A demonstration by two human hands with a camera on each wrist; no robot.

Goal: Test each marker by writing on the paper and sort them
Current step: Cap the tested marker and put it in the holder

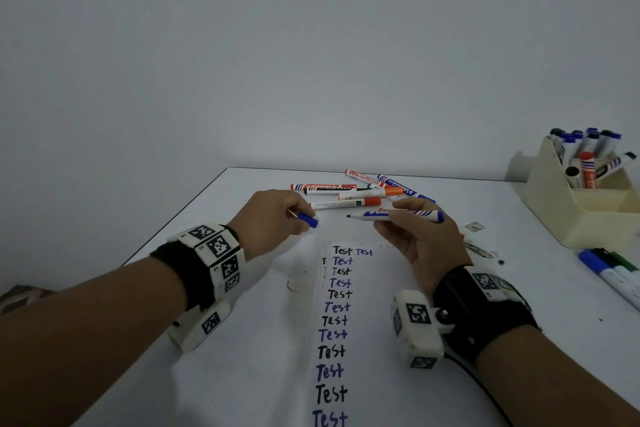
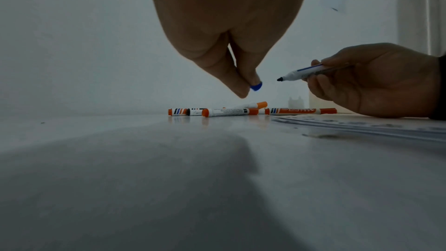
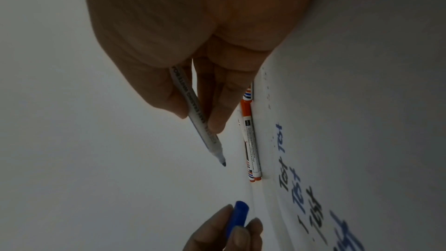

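Note:
My right hand (image 1: pixel 408 222) holds an uncapped blue marker (image 1: pixel 398 215) level above the paper (image 1: pixel 360 329), tip pointing left toward my left hand. My left hand (image 1: pixel 294 218) pinches the marker's blue cap (image 1: pixel 308 219) a short way from the tip. The paper carries a column of "Test" words in black and blue. In the left wrist view the cap (image 2: pixel 256 86) shows between thumb and finger, with the marker (image 2: pixel 301 72) to its right. The right wrist view shows the marker (image 3: pixel 200 119) in my fingers and the cap (image 3: pixel 237 217) below it.
Several capped markers (image 1: pixel 360 191), red, orange and blue, lie in a heap on the white table (image 1: pixel 242 357) beyond my hands. A cream holder (image 1: pixel 581 198) with several markers stands at the right. More markers (image 1: pixel 609 270) lie near the right edge.

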